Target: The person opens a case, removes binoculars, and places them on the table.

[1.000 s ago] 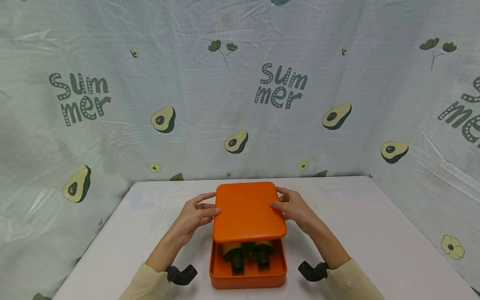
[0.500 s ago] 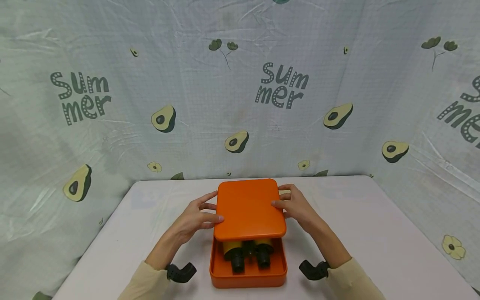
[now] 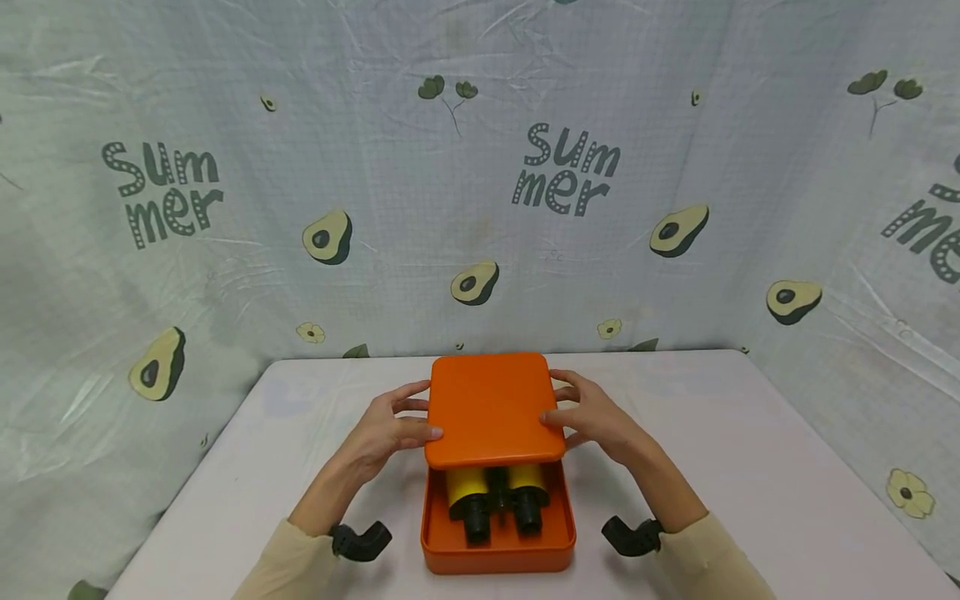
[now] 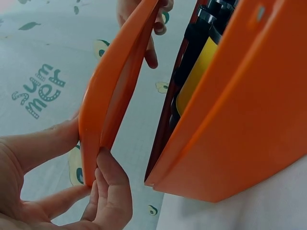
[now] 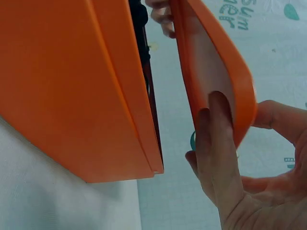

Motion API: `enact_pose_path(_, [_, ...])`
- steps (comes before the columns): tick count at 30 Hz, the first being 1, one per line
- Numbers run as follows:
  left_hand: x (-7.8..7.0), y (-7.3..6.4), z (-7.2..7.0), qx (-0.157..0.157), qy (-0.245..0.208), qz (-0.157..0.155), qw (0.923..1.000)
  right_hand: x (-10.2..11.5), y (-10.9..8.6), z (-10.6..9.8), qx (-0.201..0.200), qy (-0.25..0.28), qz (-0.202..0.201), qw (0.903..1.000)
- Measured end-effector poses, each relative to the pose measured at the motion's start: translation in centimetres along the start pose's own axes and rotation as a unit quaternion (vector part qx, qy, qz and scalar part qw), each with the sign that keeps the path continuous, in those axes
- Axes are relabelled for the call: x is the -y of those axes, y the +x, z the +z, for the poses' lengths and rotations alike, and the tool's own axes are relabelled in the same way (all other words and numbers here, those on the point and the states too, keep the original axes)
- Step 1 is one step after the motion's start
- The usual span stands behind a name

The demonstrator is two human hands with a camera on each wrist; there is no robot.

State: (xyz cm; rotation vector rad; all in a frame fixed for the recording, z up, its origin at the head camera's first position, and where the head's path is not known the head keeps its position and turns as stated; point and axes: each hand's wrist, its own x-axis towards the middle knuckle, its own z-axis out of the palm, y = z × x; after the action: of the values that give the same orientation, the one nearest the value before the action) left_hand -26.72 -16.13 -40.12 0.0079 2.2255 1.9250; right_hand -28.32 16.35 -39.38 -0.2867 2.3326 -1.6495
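An orange lid [image 3: 495, 408] is held above an open orange box [image 3: 498, 560], tilted and apart from its rim in both wrist views. My left hand [image 3: 386, 429] grips the lid's left edge, thumb on top and fingers [image 4: 112, 184] beneath. At the opposite edge my right hand [image 3: 588, 415] pinches the lid the same way, its fingers [image 5: 218, 143] under the rim. Inside the box lie yellow and black binoculars [image 3: 467, 487], eyepieces toward me; the lid hides their far part in the head view.
The box stands on a white table [image 3: 300, 417] near its front edge. Behind the table hangs a pale curtain [image 3: 390, 167] printed with avocados and lettering. A black strap device [image 3: 360, 543] sits on each wrist.
Both hands have shifted the lid slightly away from me, and a bit to the left lately. More of the yellow barrels shows now. The box has stayed in place.
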Motion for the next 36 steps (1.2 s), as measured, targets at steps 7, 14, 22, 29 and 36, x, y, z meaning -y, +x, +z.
enact_pose_path(7, [-0.3,-0.2,-0.1,-0.015,0.003,0.003,0.9999,-0.3,0.0,-0.3,0.034,0.037,0.0,0.9987])
enact_pose_path(14, [-0.4,-0.4,-0.3,-0.024,0.001,0.021,0.9995,-0.4,0.1,-0.5,0.043,0.062,-0.011,0.9971])
enact_pose_path(22, [-0.3,-0.3,-0.5,-0.027,-0.001,0.026,0.9993,-0.3,0.3,-0.5,0.044,0.067,-0.022,0.9966])
enact_pose_path(29, [-0.3,0.0,-1.2,-0.003,0.007,0.026,0.9996,0.1,0.4,-0.4,0.041,0.067,-0.02,0.9967])
enact_pose_path(36, [-0.4,0.3,-2.2,0.038,0.031,0.04,0.998,0.9,1.4,-0.5,0.046,0.039,-0.023,0.9979])
